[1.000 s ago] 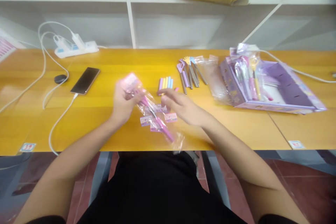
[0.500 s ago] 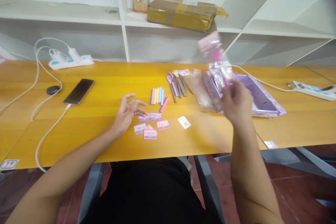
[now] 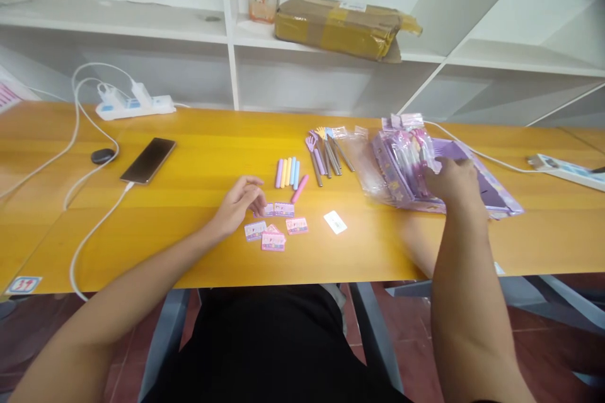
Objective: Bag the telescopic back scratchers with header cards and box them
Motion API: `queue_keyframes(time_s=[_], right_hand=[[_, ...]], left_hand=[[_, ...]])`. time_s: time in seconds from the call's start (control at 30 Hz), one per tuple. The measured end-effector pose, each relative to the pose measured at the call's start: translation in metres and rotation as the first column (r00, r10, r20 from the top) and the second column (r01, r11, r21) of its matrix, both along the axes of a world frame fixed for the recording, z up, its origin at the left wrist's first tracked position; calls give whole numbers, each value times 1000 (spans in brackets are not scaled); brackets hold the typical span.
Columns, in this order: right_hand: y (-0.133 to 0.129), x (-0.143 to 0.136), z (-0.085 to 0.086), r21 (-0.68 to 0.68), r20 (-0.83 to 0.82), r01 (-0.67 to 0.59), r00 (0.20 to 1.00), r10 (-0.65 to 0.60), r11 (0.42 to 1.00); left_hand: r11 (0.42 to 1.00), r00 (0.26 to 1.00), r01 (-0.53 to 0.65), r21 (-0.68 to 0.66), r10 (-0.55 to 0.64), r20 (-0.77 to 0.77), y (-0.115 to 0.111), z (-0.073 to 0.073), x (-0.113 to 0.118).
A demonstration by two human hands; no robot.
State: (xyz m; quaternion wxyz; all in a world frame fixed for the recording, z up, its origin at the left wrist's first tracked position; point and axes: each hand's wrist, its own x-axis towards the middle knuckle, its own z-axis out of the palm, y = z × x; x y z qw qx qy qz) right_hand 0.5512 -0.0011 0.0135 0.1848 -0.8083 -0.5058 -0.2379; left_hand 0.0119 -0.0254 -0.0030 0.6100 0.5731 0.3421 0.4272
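Head view: half a second ago the pink packet (image 3: 419, 138) hung in the air at the purple box (image 3: 388, 170); now it lies inside, among other wrapped packets (image 3: 401, 157), with the right hand (image 3: 454, 182) at its lower end. Whether those fingers pinch it, I cannot tell. Left hand (image 3: 239, 201): loosely curled by the small cards (image 3: 273, 241), nothing seen in it. Judgement: this packet's placing appears nearly complete.

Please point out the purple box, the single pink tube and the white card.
Purple box (image 3: 490, 184), head view: its right wall.
Pink tube (image 3: 299, 189), head view: its middle.
White card (image 3: 335, 222), head view: its centre.
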Motion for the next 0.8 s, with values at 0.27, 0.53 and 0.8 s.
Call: queue_keyframes(time_s=[0.27,0.53,0.8], right_hand=[[17,-98,28,2,-161,-315,936,312,949],[61,-204,2,-382,-229,-320,941,247,867],[62,-208,-15,-326,-226,-380,921,319,866]], left_hand=[[964,926,4,265,96,-366,11,-4,-7],[892,818,137,430,144,-557,10,-4,-9],[866,766,207,455,146,-626,12,-4,-6]])
